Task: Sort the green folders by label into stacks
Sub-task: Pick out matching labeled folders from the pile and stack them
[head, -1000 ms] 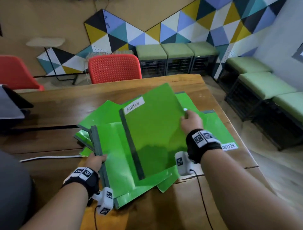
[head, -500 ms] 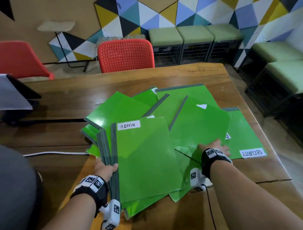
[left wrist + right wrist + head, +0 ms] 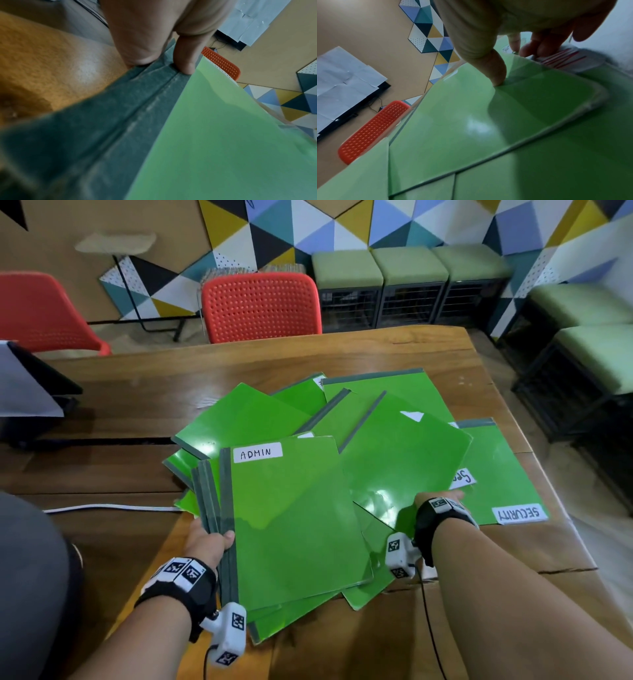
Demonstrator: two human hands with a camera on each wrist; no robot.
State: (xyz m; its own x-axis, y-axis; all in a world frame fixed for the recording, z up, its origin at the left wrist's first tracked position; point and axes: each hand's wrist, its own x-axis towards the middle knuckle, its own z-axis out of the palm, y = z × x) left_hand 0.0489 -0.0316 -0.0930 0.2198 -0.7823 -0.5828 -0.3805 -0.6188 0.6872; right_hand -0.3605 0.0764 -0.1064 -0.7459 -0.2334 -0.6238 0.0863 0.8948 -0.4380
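Observation:
Several green folders lie fanned across the wooden table (image 3: 342,354). My left hand (image 3: 209,540) grips the grey spines of a small bundle, thumb on top; the top folder (image 3: 294,525) bears an ADMIN label (image 3: 257,453). The left wrist view shows the thumb of that hand (image 3: 181,59) pressed on the spine (image 3: 137,108). My right hand (image 3: 442,497) pinches the near corner of another green folder (image 3: 404,460). In the right wrist view its thumb (image 3: 496,73) lies on the cover (image 3: 471,121) and the fingers (image 3: 539,48) curl past the edge. A SECURITY folder (image 3: 507,470) lies to the right.
A red chair (image 3: 260,306) stands at the far table edge and another (image 3: 41,309) at the left. A dark device covered with paper (image 3: 27,395) sits on the left. A white cable (image 3: 109,506) runs beside the folders. Green stools (image 3: 411,268) line the wall.
My right hand let go of the ADMIN folder, which now lies flat on the bundle in my left hand. It moved down and right and took hold of another folder's corner.

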